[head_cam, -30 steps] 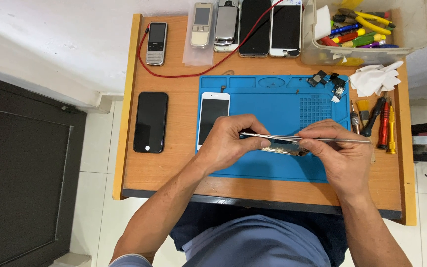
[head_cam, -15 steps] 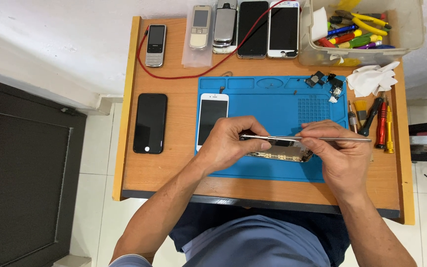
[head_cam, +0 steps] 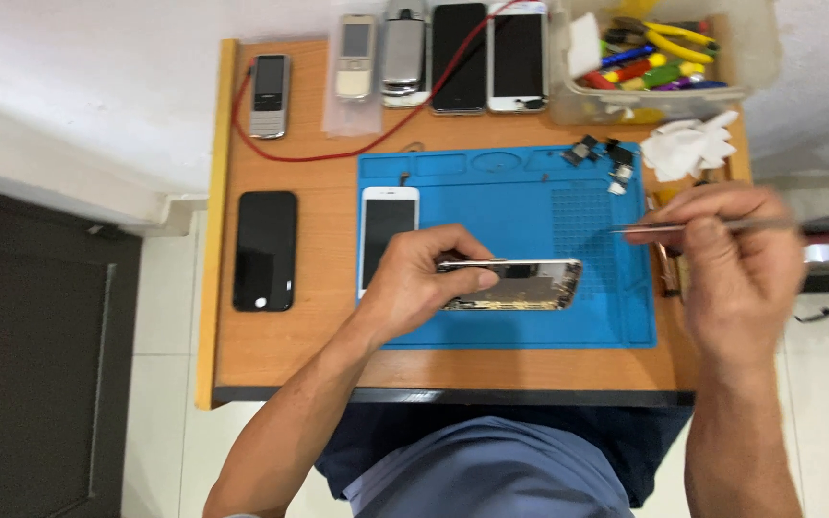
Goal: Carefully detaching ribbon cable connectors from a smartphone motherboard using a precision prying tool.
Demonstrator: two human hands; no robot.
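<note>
White tiled floor and a pale wall are framing a small wooden table point(head_cam: 290, 345), seen from straight above. We are looking at a blue work mat point(head_cam: 530, 206) covering its right half. Our left hand point(head_cam: 424, 283) is pinning the opened phone frame point(head_cam: 520, 285) flat on the near part of the mat, fingers closed over its left end, grip tight on the frame. Our right hand point(head_cam: 736, 264) is lifted off to the right, over the table's right edge, pinching slim metal tweezers point(head_cam: 693, 227) in a narrow grip, tips pointing left toward the frame but well apart from it.

A white phone point(head_cam: 388, 230) is lying just left of the left hand, and a black phone point(head_cam: 265, 249) is sitting on bare wood further left. A row of phones point(head_cam: 434, 58) is lining the far edge, with a red cable point(head_cam: 338, 149) looping near them. A clear tool bin point(head_cam: 659, 58) is sitting at the far right, small dark parts point(head_cam: 606, 158) and a white cloth point(head_cam: 688, 149) near it.

To do this well, we judge the left hand should be keeping the frame from sliding while the tweezers are coming in low and steady, touching only the intended part.

Right hand is motion-blurred, so we cannot tell whether the tweezer tips are carrying anything. Inner parts of the frame are too small to make out. Tools under the right hand are mostly hidden; the bin is cut off at the top.
</note>
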